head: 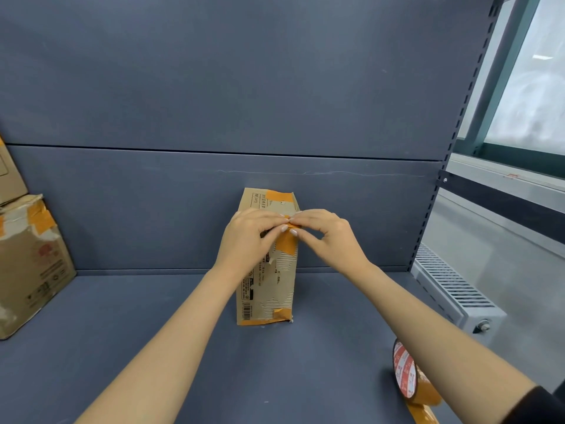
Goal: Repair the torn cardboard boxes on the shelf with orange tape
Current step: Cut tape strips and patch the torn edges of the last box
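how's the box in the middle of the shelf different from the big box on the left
The middle box is slim and stands near the shelf's back wall; the left box is bulkier and has another box stacked on it. Both hands, left and right, work tape on the middle box; nothing touches the left one. Both carry orange tape patches.

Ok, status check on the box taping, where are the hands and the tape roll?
Both hands, left and right, pinching an orange tape strip on the upright box. Tape roll on shelf, near right forearm. Nothing blocking.
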Available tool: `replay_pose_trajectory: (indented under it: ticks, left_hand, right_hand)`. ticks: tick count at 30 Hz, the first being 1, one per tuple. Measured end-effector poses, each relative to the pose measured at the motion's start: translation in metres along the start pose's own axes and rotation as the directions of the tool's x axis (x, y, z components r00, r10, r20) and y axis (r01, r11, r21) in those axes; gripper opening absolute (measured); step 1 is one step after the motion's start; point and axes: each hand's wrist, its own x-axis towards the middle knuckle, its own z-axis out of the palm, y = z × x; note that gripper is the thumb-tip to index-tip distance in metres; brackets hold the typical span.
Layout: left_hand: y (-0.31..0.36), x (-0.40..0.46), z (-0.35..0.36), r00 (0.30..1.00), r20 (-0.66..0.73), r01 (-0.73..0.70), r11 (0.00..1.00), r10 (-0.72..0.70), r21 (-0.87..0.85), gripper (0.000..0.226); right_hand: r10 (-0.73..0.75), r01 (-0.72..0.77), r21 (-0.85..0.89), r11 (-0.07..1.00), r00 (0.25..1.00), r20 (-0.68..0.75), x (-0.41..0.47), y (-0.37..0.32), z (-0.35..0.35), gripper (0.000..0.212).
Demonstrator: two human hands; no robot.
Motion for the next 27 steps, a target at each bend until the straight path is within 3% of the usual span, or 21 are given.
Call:
replay_pose_trajectory:
  ticks: [11,18,27]
  left_hand:
    - [0.002,-0.001,0.007,0.997,-0.06,0.041,0.999,-0.042,-0.017,0.012]
    - [-0.002,0.005,-0.004,0.993,0.112,0.016,0.998,-0.022,0.055,0.024]
    - [0.003,0.01,0.0,0.953,0.295,0.006,0.974,-0.074,0.226,0.046]
  right_hand:
    - [-0.059,0.052,-0.096,0.994,0.996,-0.073,0.001,0.0,0.004,0.015]
    - [0.047,-0.043,-0.046,0.998,0.995,0.084,0.004,0.002,-0.002,0.038]
    - [0.044,-0.009,-0.154,0.988,0.974,0.223,0.003,0.005,0.001,0.061]
